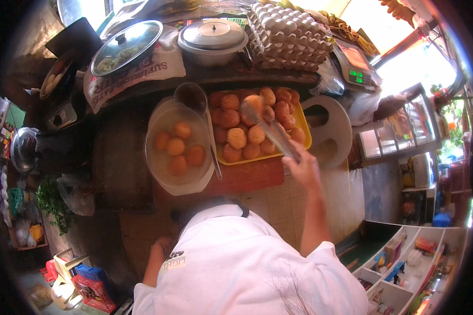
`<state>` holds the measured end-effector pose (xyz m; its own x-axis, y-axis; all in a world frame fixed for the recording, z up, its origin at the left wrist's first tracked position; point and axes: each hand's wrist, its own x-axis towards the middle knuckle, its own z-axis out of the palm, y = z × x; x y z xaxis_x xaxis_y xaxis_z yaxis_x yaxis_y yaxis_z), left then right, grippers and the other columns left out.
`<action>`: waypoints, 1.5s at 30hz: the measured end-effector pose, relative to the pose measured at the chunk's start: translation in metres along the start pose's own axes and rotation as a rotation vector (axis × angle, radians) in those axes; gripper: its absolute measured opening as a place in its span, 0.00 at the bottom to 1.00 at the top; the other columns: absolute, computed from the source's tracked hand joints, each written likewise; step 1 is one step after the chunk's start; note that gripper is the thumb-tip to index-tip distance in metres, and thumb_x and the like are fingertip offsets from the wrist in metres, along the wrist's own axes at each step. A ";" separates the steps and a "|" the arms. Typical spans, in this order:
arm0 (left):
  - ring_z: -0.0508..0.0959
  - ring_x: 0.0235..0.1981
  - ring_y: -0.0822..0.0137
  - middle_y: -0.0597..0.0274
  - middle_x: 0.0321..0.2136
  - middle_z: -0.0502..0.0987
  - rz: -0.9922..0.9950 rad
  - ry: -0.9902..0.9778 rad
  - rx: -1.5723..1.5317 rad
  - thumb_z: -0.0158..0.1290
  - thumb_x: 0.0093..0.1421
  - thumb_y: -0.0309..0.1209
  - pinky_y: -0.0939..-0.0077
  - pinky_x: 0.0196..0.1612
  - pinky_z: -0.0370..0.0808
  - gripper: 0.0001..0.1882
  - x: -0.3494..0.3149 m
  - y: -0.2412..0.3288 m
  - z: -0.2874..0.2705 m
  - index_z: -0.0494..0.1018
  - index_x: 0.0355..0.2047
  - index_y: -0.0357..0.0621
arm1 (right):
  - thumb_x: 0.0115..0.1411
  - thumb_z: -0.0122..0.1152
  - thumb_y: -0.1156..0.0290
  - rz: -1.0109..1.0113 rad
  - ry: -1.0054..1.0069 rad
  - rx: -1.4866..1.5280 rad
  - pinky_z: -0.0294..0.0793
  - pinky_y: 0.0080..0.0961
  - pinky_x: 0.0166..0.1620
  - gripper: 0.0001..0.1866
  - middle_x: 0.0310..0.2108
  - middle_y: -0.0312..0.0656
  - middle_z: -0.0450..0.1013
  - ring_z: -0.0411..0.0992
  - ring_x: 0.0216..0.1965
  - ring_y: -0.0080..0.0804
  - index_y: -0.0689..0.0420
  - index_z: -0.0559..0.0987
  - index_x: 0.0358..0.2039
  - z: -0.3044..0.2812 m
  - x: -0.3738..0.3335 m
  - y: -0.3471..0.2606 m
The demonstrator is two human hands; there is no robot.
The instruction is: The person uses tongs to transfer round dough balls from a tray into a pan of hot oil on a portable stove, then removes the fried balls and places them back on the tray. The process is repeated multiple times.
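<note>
My right hand (304, 167) is closed around the handle end of metal tongs (278, 135). The tongs reach over a yellow tray (294, 149) piled with round orange-brown balls (236, 137), their exact kind unclear. A lighter ball (254, 101) is at the tongs' tips; blur hides whether it is gripped. Left of the tray stands a pale oval tub (160, 176) with several similar balls (176, 147) inside. A ladle (191, 98) rests between tub and tray, its handle along the tub's side. My left hand (164, 244) hangs low beside my body, its fingers in shadow, away from the food.
Behind, a ledge holds a glass-lidded pan (125, 50), a lidded metal pot (213, 44), stacked egg cartons (289, 39) and a digital scale (355, 63). A white plastic chair or stool (336, 118) stands right of the tray. Compartmented white shelving (404, 268) is at lower right.
</note>
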<state>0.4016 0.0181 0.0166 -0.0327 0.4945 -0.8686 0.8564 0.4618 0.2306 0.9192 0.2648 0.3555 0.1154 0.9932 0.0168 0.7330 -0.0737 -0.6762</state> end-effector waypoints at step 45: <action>0.75 0.51 0.45 0.40 0.50 0.74 0.079 0.078 0.072 0.46 0.61 0.46 0.57 0.53 0.72 0.25 -0.063 0.069 -0.098 0.75 0.48 0.39 | 0.54 0.64 0.69 -0.029 0.091 0.025 0.71 0.34 0.51 0.29 0.47 0.50 0.75 0.76 0.46 0.41 0.56 0.70 0.57 0.012 0.004 -0.016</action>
<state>0.4121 0.0913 0.1303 -0.0008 0.5844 -0.8115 0.8924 0.3666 0.2631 0.9002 0.2709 0.3575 0.1553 0.9825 0.1028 0.7202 -0.0413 -0.6925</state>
